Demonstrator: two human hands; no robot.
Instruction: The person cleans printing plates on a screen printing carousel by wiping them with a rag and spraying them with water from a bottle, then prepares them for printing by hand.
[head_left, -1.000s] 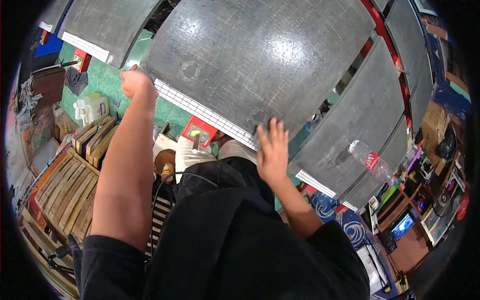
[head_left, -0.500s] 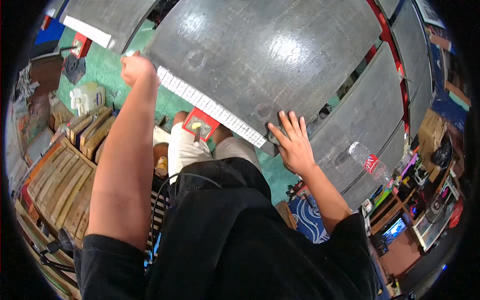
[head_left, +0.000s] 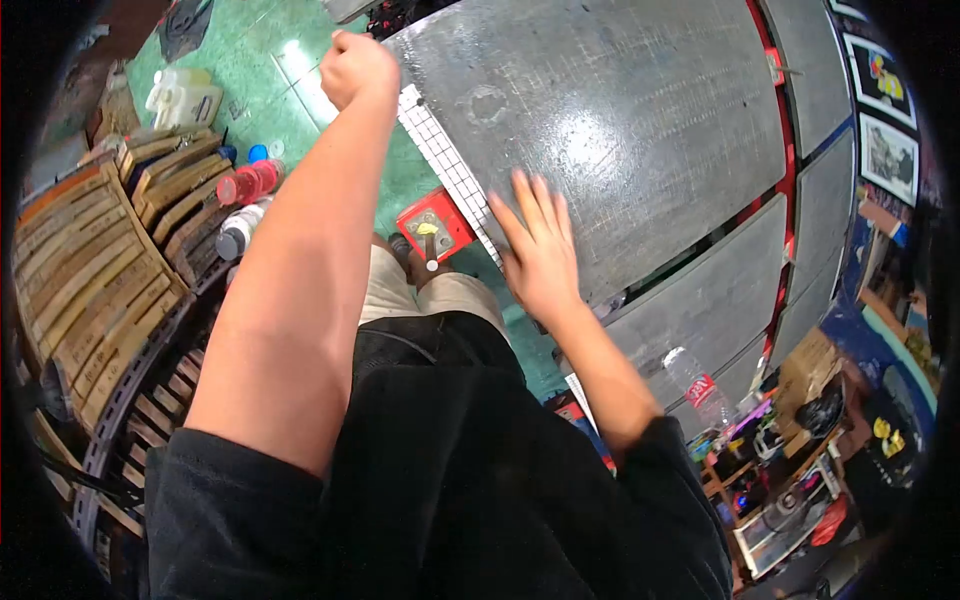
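Observation:
My left hand (head_left: pixel 357 70) is closed in a fist at the far left corner of a large dark grey panel (head_left: pixel 650 110). Whatever its fingers may hold is hidden. A white strip with a black grid (head_left: pixel 447 160) runs along the panel's near edge, between my two hands. My right hand (head_left: pixel 540 250) is over the panel beside that edge, fingers stretched out and slightly blurred, holding nothing. Under the edge, in front of my legs, is a red metal bracket (head_left: pixel 436 228) with a bolt-like rod.
More grey panels (head_left: pixel 700 270) on red rails lie to the right, one bearing a plastic bottle (head_left: pixel 697 385). Wooden frames (head_left: pixel 95 290) are stacked at left, near jugs (head_left: pixel 185 105) and red-capped bottles (head_left: pixel 250 182). Cluttered shelves (head_left: pixel 790 510) stand lower right.
The view has turned, and the panel's near edge runs more steeply. My right hand has shifted from the panel's near corner farther along its edge. My left hand stays closed at the far corner.

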